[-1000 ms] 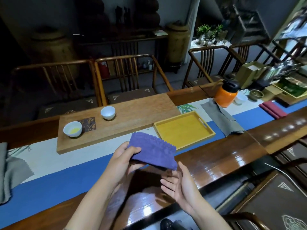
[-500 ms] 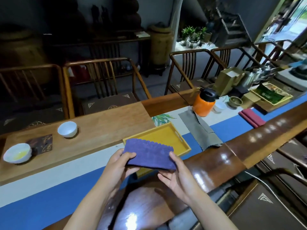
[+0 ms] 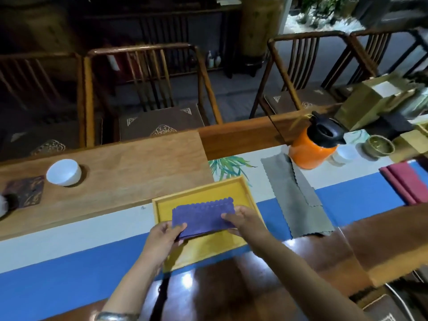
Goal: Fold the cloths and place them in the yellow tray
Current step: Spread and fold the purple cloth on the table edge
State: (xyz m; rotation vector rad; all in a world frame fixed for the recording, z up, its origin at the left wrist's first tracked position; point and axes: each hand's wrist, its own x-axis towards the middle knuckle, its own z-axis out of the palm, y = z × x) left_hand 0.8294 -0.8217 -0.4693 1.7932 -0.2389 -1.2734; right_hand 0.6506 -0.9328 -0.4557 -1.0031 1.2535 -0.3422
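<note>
— Hands first: why does the person keep one at each end of the folded purple cloth (image 3: 203,216)?

— Most likely to keep the fold from springing open. The left hand (image 3: 163,237) pinches the near-left corner, thumb on top and fingers under; the right hand (image 3: 245,218) pinches the right end the same way.

— And where is the cloth?

— Over the middle of the yellow tray (image 3: 251,200), scalloped edge pointing away from the person. Whether it already rests on the tray floor or hangs just above it cannot be told.

— Why does the tray lie there?

— It sits on the blue-and-white table runner (image 3: 69,262), close to the person, so the reach appears short.

— Anything left to fold?

— A grey cloth (image 3: 298,205) lies spread just right of the tray, its far corner touching an orange jug (image 3: 310,151). Folded dark red cloths (image 3: 407,181) lie well apart to the right.
</note>
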